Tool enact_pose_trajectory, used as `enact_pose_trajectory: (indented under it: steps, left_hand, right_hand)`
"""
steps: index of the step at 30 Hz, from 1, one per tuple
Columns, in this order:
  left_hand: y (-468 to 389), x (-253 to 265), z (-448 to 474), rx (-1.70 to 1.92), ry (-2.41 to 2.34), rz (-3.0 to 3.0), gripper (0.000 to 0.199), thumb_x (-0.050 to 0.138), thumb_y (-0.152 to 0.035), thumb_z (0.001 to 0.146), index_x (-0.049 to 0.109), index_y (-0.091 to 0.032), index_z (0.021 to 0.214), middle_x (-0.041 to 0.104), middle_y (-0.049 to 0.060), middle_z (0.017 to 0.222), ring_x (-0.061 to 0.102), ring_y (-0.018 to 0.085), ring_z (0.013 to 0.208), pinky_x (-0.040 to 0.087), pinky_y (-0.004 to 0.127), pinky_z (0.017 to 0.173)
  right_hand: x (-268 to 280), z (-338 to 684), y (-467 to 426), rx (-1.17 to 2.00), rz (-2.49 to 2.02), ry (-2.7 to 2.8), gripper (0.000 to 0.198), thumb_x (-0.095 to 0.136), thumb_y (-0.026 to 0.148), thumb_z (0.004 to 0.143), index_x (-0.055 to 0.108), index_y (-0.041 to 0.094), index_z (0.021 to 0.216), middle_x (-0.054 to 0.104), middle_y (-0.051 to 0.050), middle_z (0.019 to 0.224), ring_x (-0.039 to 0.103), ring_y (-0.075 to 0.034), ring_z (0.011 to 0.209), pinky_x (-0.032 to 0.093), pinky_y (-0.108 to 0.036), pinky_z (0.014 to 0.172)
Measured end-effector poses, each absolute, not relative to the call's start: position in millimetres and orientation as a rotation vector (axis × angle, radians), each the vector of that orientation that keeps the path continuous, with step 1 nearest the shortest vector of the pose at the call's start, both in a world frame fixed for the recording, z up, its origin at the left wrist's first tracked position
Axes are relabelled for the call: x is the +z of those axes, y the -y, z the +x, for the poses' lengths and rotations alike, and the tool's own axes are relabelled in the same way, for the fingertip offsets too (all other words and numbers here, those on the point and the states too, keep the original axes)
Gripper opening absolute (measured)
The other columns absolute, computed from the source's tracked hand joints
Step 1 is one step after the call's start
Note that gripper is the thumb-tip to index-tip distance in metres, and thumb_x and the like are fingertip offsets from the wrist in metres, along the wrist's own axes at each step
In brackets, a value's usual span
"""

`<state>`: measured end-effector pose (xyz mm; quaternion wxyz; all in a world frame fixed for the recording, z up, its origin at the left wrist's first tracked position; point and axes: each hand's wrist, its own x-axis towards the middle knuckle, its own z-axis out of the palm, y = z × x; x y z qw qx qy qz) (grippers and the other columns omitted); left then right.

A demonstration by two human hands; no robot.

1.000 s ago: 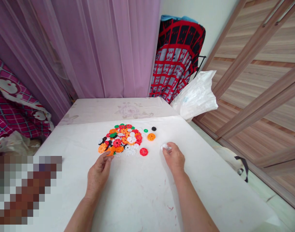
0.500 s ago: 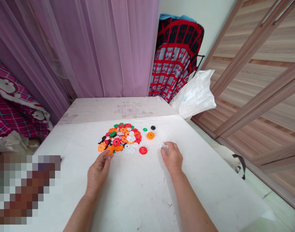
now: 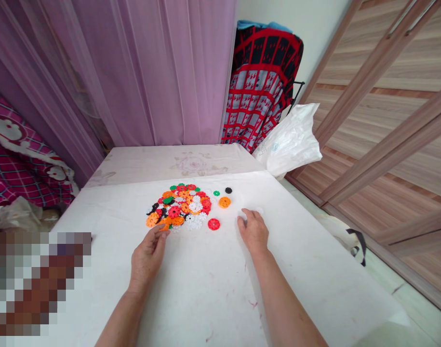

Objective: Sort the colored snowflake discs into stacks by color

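A pile of flower-shaped plastic discs [image 3: 184, 205] in red, orange, white, green and black lies on the white-covered table [image 3: 198, 279]. At the pile's near left edge, my left hand [image 3: 151, 246] pinches an orange disc [image 3: 166, 226] between thumb and fingers. My right hand [image 3: 254, 230] is to the right of the pile, its thumb and fingers apart just above the cloth. Beyond its knuckles a white disc [image 3: 259, 210] lies on the cloth, faint against it. Between the pile and this hand are a red disc [image 3: 213, 224], an orange disc [image 3: 224, 202], a green disc [image 3: 216, 193] and a black disc [image 3: 228, 190].
A floral cloth [image 3: 148, 161] shows along the table's far end, before a purple curtain [image 3: 162, 72]. A white plastic bag [image 3: 290, 142] hangs at the far right corner. Wooden wardrobe doors [image 3: 382, 120] stand to the right. Draped red-and-black fabric [image 3: 261, 86] is behind.
My right hand has let go of the white disc and its fingers have parted; the disc now lies beyond the hand. My left hand stays at the pile's edge.
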<state>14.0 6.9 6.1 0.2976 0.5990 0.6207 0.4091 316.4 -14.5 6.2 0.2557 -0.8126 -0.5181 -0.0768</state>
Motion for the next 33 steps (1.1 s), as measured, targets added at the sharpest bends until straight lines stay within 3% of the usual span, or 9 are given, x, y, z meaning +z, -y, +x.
enact_pose_trajectory:
  steps: [12,19,33]
  left_hand:
    - [-5.7,11.3,14.9,1.07,-1.639,1.599,0.041,0.049,-0.05,0.08,0.059,-0.025,0.111,0.076,0.004,0.097,0.07,0.022,0.095,0.052,0.034,0.085]
    - [-5.6,11.0,15.6,1.068,-1.633,1.591,0.041,0.047,-0.05,0.081,0.059,-0.025,0.111,0.076,0.004,0.098,0.07,0.022,0.096,0.053,0.034,0.085]
    - [-7.9,6.9,16.2,1.087,-1.611,1.596,0.042,0.047,-0.05,0.081,0.059,-0.024,0.111,0.076,0.005,0.097,0.07,0.022,0.096,0.052,0.034,0.086]
  right_hand:
    - [24.1,302.4,11.8,-0.296,-2.024,1.533,0.027,0.053,0.025,0.084,0.066,0.018,0.107,0.062,-0.01,0.11,0.051,-0.023,0.098,0.04,-0.034,0.086]
    - [43.1,239.8,-16.6,0.002,-2.014,1.951,0.013,0.058,0.025,0.082,0.07,0.024,0.085,0.07,-0.004,0.09,0.054,-0.022,0.092,0.035,-0.032,0.076]
    - [46.9,218.0,-38.0,-0.03,-2.19,2.04,0.02,0.058,0.024,0.08,0.069,0.019,0.097,0.07,-0.01,0.098,0.06,-0.024,0.093,0.039,-0.033,0.076]
